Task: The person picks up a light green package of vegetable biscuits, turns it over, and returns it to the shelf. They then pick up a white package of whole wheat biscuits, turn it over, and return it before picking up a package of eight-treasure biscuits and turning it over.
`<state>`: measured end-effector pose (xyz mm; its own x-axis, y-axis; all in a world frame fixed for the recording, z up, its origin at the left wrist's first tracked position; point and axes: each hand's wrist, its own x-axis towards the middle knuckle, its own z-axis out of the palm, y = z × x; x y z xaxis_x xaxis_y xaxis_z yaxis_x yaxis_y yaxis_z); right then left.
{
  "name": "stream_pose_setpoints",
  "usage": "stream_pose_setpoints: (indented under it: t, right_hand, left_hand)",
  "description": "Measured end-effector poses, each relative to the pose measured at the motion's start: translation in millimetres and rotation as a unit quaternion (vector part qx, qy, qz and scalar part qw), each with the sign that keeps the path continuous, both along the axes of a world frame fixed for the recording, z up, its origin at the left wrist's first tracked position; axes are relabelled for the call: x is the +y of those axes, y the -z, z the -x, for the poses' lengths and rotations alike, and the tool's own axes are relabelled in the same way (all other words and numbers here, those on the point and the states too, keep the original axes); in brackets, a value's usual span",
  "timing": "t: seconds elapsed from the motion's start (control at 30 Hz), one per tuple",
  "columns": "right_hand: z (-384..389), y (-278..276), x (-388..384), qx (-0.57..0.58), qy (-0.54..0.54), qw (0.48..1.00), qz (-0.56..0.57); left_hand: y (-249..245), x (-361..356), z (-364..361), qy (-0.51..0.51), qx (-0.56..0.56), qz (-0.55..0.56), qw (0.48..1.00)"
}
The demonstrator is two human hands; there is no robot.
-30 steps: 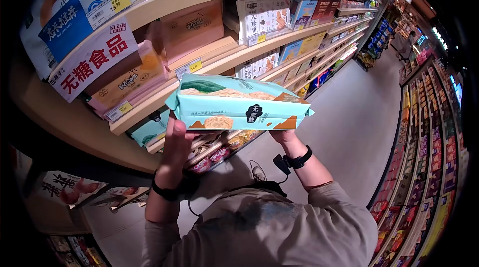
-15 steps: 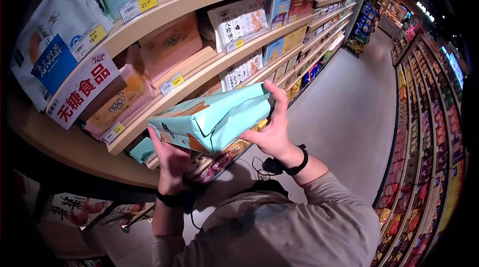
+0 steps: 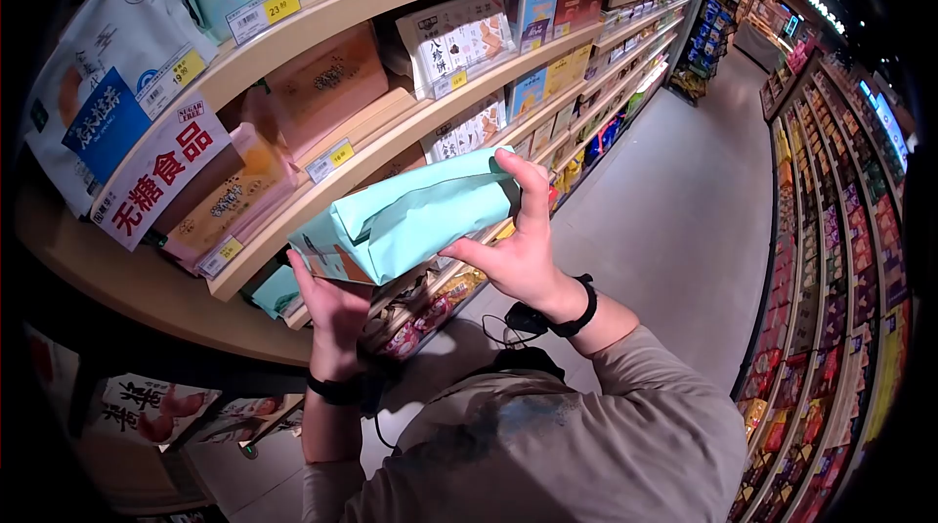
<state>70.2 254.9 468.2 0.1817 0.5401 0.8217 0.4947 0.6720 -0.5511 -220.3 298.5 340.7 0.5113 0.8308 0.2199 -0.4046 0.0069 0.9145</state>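
Note:
Between my two hands is a mint-green snack package (image 3: 415, 215), held up in front of the shelves with a folded side turned toward me. My right hand (image 3: 523, 239) grips its right end, thumb below and fingers at the top corner. At the lower left end, my left hand (image 3: 337, 313) supports the package, its thumb on the edge and the other fingers partly hidden. A brown printed patch shows on the package's left end. Close behind it runs a wooden shelf edge (image 3: 381, 153) with price tags.
Pink packages (image 3: 327, 83) and a white biscuit bag (image 3: 457, 39) stand on the left shelves. A red-lettered sign (image 3: 161, 171) juts from the shelf end. Grey aisle floor (image 3: 650, 200) stretches ahead, with a stocked rack (image 3: 821, 298) along the right. A cable (image 3: 498, 327) hangs near my right wrist.
The package has turned in my hands, so more of its plain mint folded side shows and less of its printed face. My right hand has shifted slightly left.

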Motion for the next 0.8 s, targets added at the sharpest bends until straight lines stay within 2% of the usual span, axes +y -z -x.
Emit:
stream_pose_setpoints:
  t: [0.23, 0.33, 0.4, 0.47, 0.53, 0.63, 0.7, 0.8]
  right_hand:
    - [1, -13, -15, -0.004, 0.024, 0.999, 0.047]
    - [-2, -2, -12, -0.022, 0.025, 0.999, 0.037]
    - [-2, 15, -7, -0.011, -0.007, 1.000, -0.014]
    - [0, 15, -10, -0.026, 0.003, 0.999, -0.039]
    - [4, 13, -13, -0.041, 0.004, 0.996, -0.081]
    - [3, 20, -14, -0.095, 0.015, 0.987, -0.131]
    - [-1, 26, -14, -0.099, 0.002, 0.986, -0.137]
    - [-10, 38, -14, -0.122, 0.002, 0.970, -0.209]
  left_hand:
    - [-10, 12, -19, 0.026, -0.107, -0.003, 0.994]
    - [-15, 18, -29, 0.058, -0.201, -0.002, 0.978]
    - [-18, 22, -36, 0.087, -0.259, -0.005, 0.962]
    - [-24, 23, -42, 0.103, -0.299, -0.003, 0.949]
    - [-25, -2, -30, 0.040, -0.195, -0.042, 0.979]
    - [-6, -12, -18, -0.045, -0.066, -0.024, 0.997]
    - [6, -19, -13, -0.086, 0.015, -0.024, 0.996]
    - [10, -28, -10, -0.143, 0.179, -0.066, 0.971]
